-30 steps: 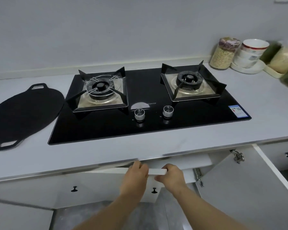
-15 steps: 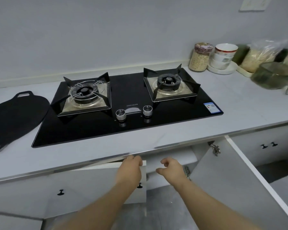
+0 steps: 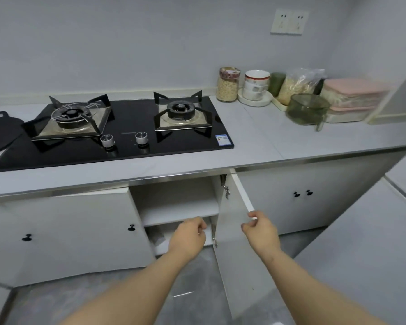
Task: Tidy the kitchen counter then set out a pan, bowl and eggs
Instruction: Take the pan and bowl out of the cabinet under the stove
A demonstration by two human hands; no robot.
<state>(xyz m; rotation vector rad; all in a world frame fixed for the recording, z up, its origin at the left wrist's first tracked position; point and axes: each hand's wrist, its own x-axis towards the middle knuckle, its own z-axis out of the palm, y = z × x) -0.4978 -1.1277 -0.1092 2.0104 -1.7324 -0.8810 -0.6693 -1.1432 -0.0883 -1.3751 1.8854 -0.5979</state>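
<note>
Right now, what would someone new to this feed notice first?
The black two-burner gas hob dominates the left half of the counter, with a flat black pan beside it at the far left. Below the counter, one cabinet door stands open, the right hand holding its outer edge and the left hand in front of the shelves. Jars, stacked bowls and containers crowd the back right corner.
</note>
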